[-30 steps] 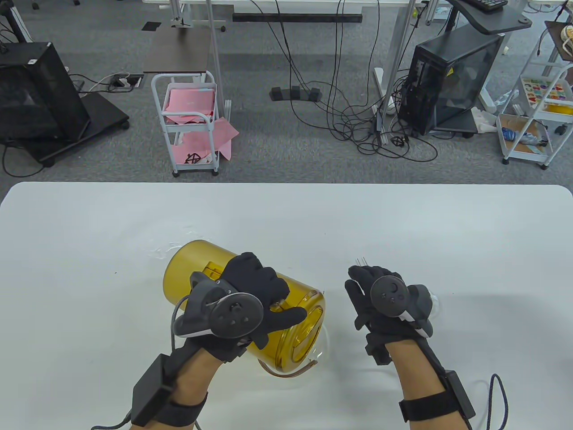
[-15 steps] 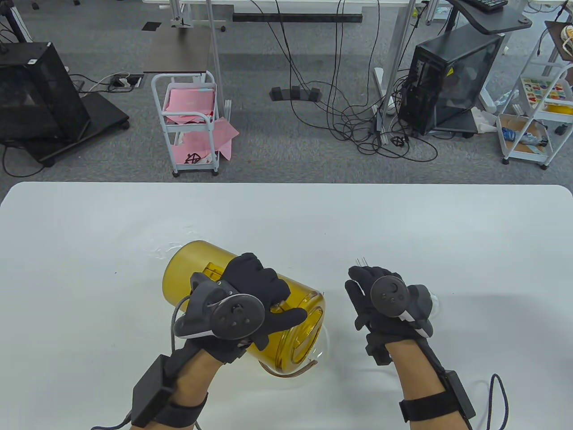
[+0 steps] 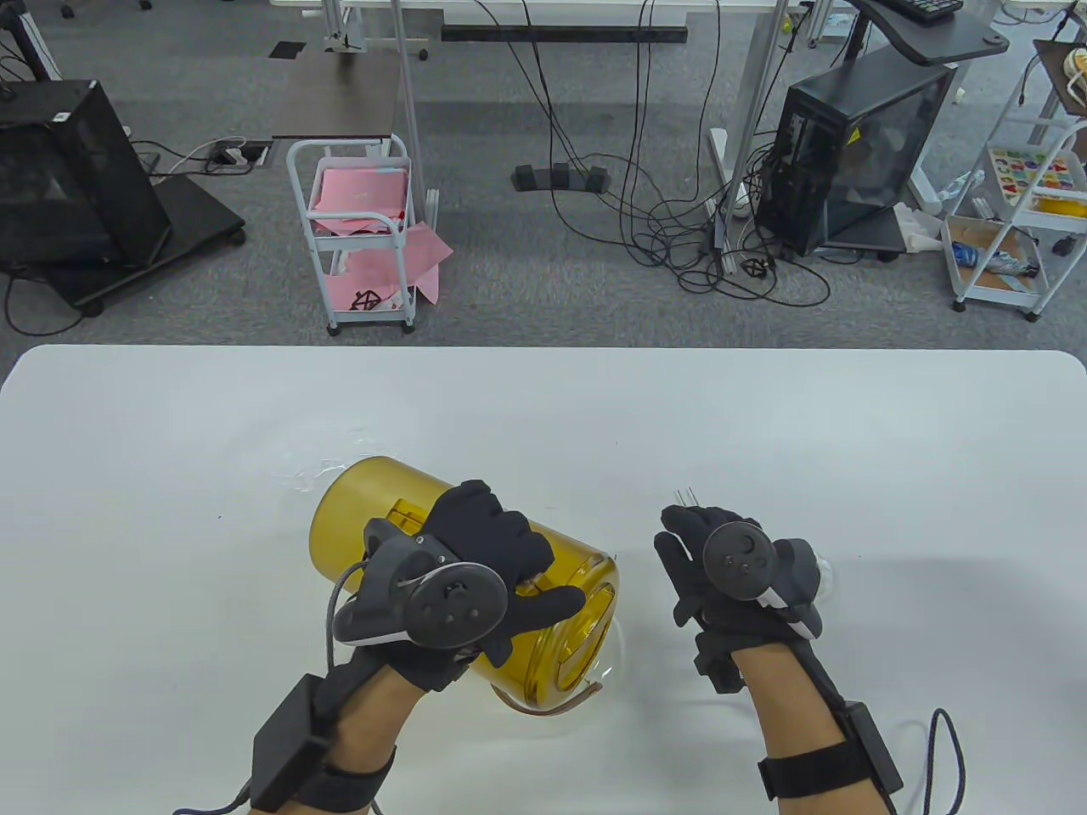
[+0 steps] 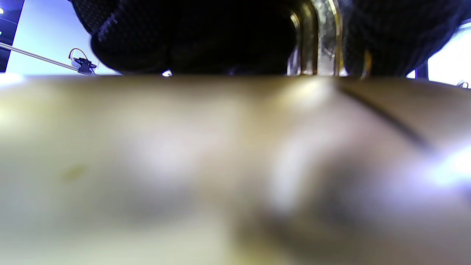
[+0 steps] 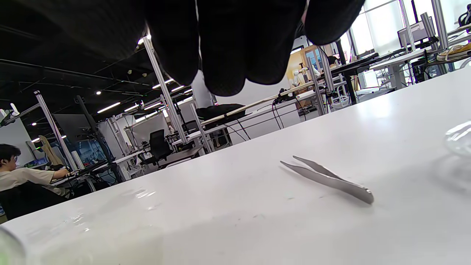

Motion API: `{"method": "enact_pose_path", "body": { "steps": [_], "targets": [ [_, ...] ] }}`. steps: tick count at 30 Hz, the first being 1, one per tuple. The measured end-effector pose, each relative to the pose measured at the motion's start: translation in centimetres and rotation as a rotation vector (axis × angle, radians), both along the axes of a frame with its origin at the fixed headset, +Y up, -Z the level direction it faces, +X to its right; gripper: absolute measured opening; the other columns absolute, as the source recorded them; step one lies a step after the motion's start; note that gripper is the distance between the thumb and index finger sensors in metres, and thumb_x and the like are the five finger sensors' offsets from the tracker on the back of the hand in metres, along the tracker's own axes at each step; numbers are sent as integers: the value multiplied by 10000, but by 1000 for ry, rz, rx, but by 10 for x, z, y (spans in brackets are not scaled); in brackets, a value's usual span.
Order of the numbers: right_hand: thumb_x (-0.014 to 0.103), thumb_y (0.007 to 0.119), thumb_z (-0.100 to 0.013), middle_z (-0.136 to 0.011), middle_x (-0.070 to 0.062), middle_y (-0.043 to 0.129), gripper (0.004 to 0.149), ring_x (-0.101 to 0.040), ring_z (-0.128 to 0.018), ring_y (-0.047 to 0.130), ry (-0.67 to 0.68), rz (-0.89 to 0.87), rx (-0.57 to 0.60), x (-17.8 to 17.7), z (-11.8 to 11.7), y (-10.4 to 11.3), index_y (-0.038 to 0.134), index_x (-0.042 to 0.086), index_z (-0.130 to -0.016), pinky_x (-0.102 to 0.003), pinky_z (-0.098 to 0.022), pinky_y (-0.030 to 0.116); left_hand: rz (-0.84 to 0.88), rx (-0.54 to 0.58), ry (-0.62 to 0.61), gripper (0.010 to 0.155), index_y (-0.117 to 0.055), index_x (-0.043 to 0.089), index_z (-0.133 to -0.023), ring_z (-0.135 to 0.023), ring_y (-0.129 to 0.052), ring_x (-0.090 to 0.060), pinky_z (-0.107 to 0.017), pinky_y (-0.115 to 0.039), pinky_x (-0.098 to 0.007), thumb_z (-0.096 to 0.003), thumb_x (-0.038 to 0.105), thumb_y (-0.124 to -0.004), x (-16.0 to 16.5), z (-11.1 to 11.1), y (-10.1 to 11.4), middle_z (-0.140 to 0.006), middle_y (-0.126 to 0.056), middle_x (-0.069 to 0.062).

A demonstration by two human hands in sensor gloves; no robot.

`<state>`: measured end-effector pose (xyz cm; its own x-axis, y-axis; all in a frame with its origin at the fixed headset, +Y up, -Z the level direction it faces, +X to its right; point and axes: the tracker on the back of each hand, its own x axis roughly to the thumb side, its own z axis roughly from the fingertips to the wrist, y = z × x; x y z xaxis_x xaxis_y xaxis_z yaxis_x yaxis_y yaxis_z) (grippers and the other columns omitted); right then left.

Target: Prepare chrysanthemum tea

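My left hand grips the handle of a transparent amber pitcher and holds it tilted, mouth towards me, over a clear glass vessel with a brown rim. Up close, the pitcher wall fills the left wrist view, with the handle between my gloved fingers. My right hand hovers with relaxed fingers and holds nothing. Metal tweezers lie flat on the table just beyond it; only their tips show from above.
The white table has wet streaks behind the pitcher. A clear glass piece sits under my right wrist, also seen as a glass edge. Carts, cables and computer cases stand on the floor beyond the far edge.
My left hand with the pitcher has shifted very slightly to the right and towards me. The right hand and the tweezers have stayed put.
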<state>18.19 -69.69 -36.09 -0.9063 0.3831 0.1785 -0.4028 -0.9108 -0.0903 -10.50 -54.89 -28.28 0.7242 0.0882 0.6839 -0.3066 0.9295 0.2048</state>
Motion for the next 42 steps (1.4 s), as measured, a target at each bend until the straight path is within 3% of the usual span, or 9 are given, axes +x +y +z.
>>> {"method": "enact_pose_path", "body": {
  "steps": [42],
  "targets": [
    [538,680,-576,-1036,-53,770,528,-391,-1006,760,2,5,-5,0,0,-1,760,272,-1025,-670,-711,531,-22,14,7,514,-974,222,-594,-505,-937,-339,-731,-572,-672,-464,711,-885,3,4,2,-476,-1018,-53]
  ]
}}
